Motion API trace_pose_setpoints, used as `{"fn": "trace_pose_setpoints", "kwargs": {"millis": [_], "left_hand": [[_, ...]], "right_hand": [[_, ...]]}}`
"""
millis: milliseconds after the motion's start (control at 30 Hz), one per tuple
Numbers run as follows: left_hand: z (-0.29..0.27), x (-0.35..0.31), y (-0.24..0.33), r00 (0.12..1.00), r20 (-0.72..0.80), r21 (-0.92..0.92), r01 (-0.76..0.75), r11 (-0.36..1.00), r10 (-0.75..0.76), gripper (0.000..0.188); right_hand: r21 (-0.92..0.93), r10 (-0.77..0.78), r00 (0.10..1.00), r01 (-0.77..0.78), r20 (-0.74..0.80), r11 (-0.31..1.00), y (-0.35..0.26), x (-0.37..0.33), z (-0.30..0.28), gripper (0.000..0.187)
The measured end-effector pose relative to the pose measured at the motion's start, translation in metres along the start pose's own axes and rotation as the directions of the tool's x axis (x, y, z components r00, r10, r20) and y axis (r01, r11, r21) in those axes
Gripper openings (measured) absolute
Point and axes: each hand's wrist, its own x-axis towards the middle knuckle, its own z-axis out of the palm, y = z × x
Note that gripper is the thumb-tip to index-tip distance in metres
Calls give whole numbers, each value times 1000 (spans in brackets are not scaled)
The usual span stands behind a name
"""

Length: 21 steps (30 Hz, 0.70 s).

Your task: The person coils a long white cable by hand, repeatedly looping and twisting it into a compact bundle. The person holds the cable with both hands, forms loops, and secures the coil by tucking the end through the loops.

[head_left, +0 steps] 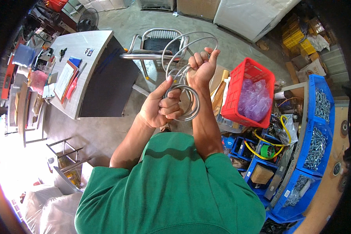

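A grey cable (194, 102), partly wound into a coil, is in both of my hands in front of my chest. My left hand (160, 104) is closed round the coiled part, thumb up, with the loops hanging to its right. Higher and a little to the right, my right hand (202, 66) is closed on other strands of the same cable. From there a loose loop arches up and to the left, before a metal-framed chair (160, 34). The cable's ends cannot be made out among the loops.
At left stands a grey-topped desk (93, 45) with papers and a red-handled tool. A red crate (232, 103) holding purple plastic wrap is close to my right arm. Beyond it are blue bins (315, 124) of bolts and a yellow hose (286, 130). White bundles (46, 210) lie lower left.
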Motion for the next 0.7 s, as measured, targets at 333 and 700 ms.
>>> {"fn": "trace_pose_setpoints", "kwargs": {"millis": [333,700], "left_hand": [[-3,7,-3,998,-23,100,-52,994,54,51],[-3,11,3,1000,10,174,-22,984,21,50]], "right_hand": [[-280,-307,914,232,-264,932,-2,-3,26,40],[-294,-101,979,45,-178,955,-21,11,30,41]]}}
